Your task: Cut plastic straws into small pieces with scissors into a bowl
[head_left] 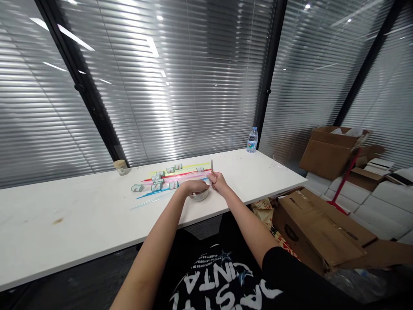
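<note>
My right hand is closed around a pair of scissors, whose blades point up and away from me. Just left of it, my left hand reaches over a small clear bowl. Its fingers dip toward the bowl and are mostly hidden, so what they touch cannot be made out. Beyond both hands lie thin coloured strips, among them a red strip, a yellow strip and a blue strip. Several small white-and-green wrapped rolls rest on and around the strips.
The white table runs along a wall of glass with blinds. A lidded tub stands at the back left, a water bottle at the back right. Cardboard boxes and a red pole are on the floor to the right.
</note>
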Demonstrator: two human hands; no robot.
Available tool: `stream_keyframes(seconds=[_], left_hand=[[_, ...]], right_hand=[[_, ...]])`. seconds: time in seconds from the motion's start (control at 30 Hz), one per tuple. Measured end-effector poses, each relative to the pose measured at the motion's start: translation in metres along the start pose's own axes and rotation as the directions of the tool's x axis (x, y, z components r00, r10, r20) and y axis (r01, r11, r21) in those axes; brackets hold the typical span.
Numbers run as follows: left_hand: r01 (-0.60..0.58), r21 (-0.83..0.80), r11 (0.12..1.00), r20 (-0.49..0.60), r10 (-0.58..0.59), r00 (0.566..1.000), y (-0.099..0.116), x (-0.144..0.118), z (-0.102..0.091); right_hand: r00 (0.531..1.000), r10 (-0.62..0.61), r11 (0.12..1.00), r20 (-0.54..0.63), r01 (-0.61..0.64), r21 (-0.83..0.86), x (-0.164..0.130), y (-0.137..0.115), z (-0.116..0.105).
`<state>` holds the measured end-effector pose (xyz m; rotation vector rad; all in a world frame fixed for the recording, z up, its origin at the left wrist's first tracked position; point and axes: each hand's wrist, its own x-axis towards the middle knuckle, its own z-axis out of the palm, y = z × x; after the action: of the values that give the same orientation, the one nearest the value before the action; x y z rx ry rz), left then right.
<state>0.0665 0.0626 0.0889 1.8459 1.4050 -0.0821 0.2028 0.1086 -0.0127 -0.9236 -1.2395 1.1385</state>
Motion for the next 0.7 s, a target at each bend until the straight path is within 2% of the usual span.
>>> stream_keyframes(seconds=[0.43,0.7], left_hand=[[-0.001,-0.048,0.999,-0.041,-0.001,0.999,0.003,-0.004,0.004],[-0.032,-0.113,0.993,-0.051,0.027,0.998,-0.007,0.008,0.003]], right_hand=[[1.0,-0.011,1.0,-0.008,0.011,-0.005,0.002,0.004,-0.001],[1.0,0.006,1.0,-0.011,-0.005,0.013,0.0,0.0,0.0]])
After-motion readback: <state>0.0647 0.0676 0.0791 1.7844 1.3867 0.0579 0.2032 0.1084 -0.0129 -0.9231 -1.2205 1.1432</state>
